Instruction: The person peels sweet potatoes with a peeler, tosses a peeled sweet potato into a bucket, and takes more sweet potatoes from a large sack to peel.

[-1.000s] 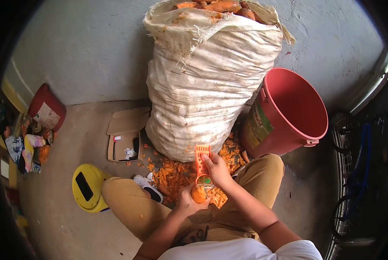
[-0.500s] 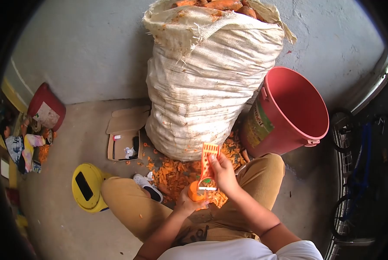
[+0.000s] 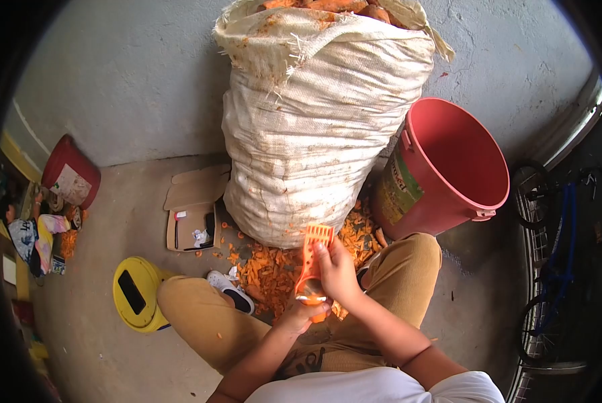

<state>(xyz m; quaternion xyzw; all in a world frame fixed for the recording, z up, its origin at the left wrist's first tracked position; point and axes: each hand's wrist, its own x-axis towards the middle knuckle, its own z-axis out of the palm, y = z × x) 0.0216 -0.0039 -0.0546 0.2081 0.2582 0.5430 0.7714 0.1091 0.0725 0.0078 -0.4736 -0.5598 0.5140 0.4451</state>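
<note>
My right hand (image 3: pixel 339 272) is closed around an orange plastic peeler (image 3: pixel 319 234), its thumb on the flat, slotted handle. The peeler's blade end points down toward my body. My left hand (image 3: pixel 299 317) grips a bright orange carrot piece (image 3: pixel 320 314) just under that end. Peeler and carrot meet or overlap there; whether the blade touches cannot be made out. Beneath both hands, between my legs, orange peelings (image 3: pixel 271 275) cover the floor. A big white woven sack (image 3: pixel 314 148) stands right in front, with carrots (image 3: pixel 334 5) showing at its mouth.
A tall red bucket (image 3: pixel 442 168) stands right of the sack. To the left are an open cardboard box (image 3: pixel 185 195) and a yellow container (image 3: pixel 146 319) with a black phone (image 3: pixel 132 290) on top. Farther left is another person (image 3: pixel 25 228) beside a red bin (image 3: pixel 72 174). A bicycle (image 3: pixel 563 248) is at far right.
The peeler has shifted slightly left and down over the carrot piece, bringing my hands closer together. The view has also moved a little.
</note>
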